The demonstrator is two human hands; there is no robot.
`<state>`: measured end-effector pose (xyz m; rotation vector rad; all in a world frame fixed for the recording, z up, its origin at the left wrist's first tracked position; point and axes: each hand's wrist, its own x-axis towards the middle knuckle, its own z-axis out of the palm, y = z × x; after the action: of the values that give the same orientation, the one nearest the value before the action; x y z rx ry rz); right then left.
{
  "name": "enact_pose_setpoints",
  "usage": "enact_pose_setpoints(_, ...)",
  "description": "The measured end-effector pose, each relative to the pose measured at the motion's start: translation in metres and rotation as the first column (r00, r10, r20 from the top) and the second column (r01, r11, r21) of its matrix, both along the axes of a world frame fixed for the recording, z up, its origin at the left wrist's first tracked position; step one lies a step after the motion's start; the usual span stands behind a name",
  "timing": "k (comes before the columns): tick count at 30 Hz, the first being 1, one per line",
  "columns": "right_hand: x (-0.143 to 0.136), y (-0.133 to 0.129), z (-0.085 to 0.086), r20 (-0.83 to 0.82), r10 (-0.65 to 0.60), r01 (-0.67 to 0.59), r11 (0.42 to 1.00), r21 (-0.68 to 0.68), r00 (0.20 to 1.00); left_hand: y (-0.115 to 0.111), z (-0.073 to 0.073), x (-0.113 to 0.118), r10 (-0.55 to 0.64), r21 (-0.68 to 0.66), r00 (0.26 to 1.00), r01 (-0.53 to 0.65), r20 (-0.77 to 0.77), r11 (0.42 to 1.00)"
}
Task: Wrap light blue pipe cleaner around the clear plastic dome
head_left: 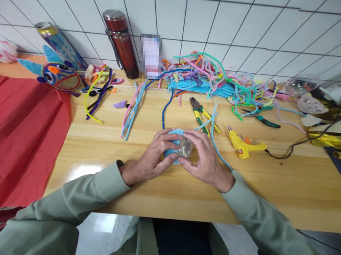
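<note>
Head view: left hand [161, 150] and right hand [203, 156], fingers clasping a clear, blue-wrapped ball [185, 147]. I have bare wooden tabletop [281, 198] lower right.

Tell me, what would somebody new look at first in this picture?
Probably the bright tangle of fuzzy stems along the bottom of the wall. Next might come the big red sheet at the far left, with a blue-eared craft figure just behind it. In the middle, the person's left grip and right grip hold a round see-through piece beside fuzzy light blue.
</note>
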<state>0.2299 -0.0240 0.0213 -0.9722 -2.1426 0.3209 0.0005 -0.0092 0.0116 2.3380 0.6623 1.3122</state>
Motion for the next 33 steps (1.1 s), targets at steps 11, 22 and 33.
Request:
enact_pose_setpoints(11,0.0022,0.0002,-0.0008,0.016,-0.007,0.007,1.000,-0.015,1.000,0.0002,-0.0014,0.0004,0.005,-0.010,1.000,-0.005,-0.007,1.000)
enact_pose_setpoints(22,0.0022,0.0002,-0.0019,0.002,-0.009,0.009,1.000,-0.011,1.000,0.0015,-0.0017,0.0007,0.001,0.012,1.000,-0.001,-0.008,1.000)
enact_pose_setpoints(33,0.0004,0.0006,-0.0011,0.001,-0.005,0.005,1.000,0.018,1.000,0.0014,-0.0016,0.0007,-0.003,0.006,1.000,0.003,-0.003,1.000)
